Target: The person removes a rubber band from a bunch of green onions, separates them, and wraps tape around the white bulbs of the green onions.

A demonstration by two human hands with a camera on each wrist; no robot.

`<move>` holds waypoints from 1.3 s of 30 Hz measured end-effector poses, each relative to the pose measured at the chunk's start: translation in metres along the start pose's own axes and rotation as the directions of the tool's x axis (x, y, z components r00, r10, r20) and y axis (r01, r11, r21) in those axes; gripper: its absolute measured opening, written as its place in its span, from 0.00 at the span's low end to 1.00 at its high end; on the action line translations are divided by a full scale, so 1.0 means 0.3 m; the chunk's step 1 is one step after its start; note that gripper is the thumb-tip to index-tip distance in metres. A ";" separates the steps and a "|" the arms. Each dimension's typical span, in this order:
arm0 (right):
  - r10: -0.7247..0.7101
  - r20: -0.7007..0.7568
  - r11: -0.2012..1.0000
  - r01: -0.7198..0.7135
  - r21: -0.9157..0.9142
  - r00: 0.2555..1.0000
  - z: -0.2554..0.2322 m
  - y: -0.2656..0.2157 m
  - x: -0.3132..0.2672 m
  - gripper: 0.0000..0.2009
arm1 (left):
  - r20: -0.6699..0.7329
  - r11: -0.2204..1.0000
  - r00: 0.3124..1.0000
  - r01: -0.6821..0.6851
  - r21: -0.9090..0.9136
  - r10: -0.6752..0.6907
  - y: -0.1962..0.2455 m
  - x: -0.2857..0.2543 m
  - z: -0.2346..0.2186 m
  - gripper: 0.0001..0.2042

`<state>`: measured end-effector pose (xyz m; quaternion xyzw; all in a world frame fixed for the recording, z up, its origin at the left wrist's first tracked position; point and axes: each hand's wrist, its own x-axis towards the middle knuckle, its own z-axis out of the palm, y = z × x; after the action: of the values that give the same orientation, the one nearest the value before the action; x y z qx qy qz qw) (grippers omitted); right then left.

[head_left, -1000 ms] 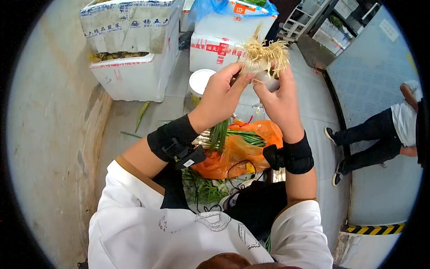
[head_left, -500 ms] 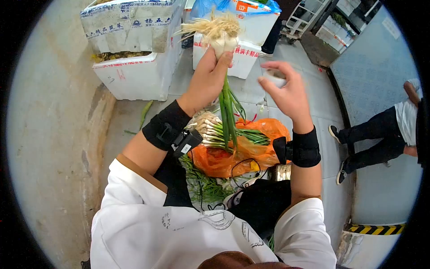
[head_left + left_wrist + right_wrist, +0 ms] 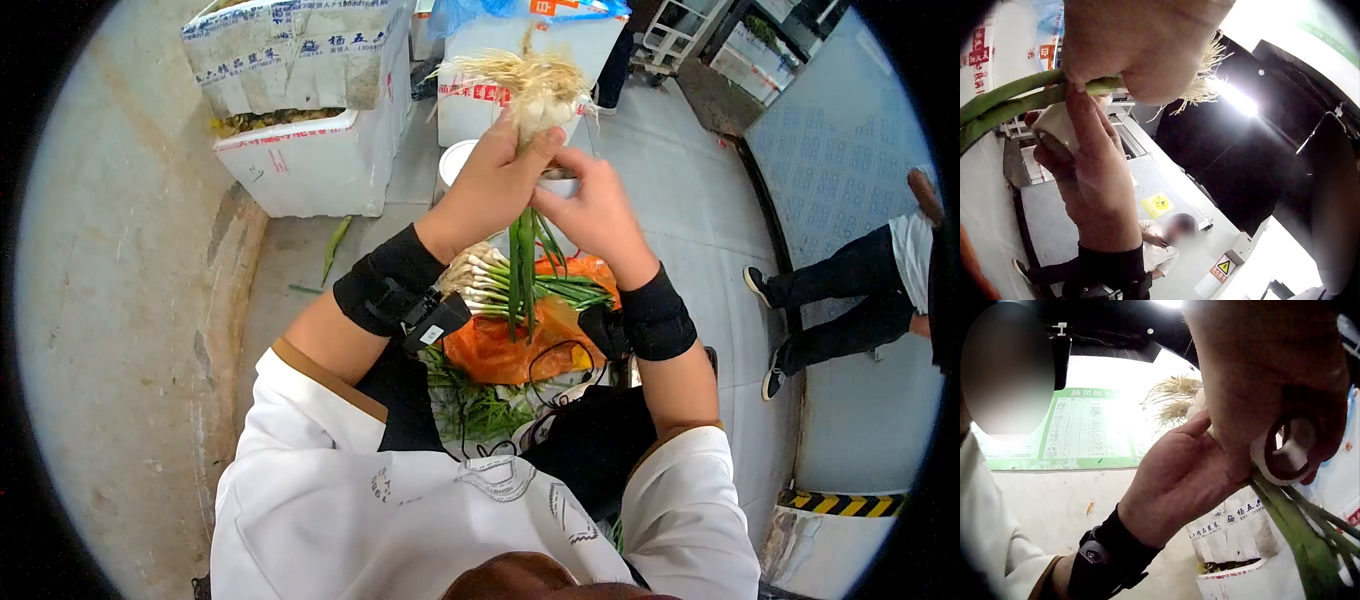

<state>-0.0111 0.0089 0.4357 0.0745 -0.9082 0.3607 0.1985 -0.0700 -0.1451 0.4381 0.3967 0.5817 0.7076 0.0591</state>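
Note:
My left hand [image 3: 490,185] grips a bunch of spring onions [image 3: 545,105] just below the white bulbs. Pale roots point up and away, while the green leaves [image 3: 522,260] hang down under the hand. Close against it, my right hand [image 3: 597,215] has its fingertips at the stems. A roll of tape [image 3: 1263,461] with a brown core sits in the right hand's fingers, best seen in the right wrist view. Fingers hide the spot where tape and stems come together. Below the hands, more spring onions [image 3: 485,280] lie on an orange plastic bag [image 3: 500,350].
White foam boxes [image 3: 300,170] are stacked at the back left, with another box [image 3: 590,60] behind the hands. A white-lidded bucket [image 3: 455,160] stands close beyond the left hand. Green trimmings [image 3: 480,410] lie by the feet. Someone in dark trousers [image 3: 835,265] stands at the right.
Both hands were together at the bunch, then the right hand swung out to the right with the tape roll. Now it is back against the stems, and the bunch has shifted slightly right.

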 end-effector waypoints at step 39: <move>0.204 0.063 0.640 -0.182 0.747 0.977 -0.115 -0.021 -0.020 0.31 | 0.025 0.997 0.999 -0.023 0.068 0.022 -0.060 -0.021 0.000 0.20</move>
<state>0.0068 0.0278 0.4599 0.0475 -0.6793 0.7219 0.1230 -0.0726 -0.1428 0.4192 0.4136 0.6003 0.6831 0.0446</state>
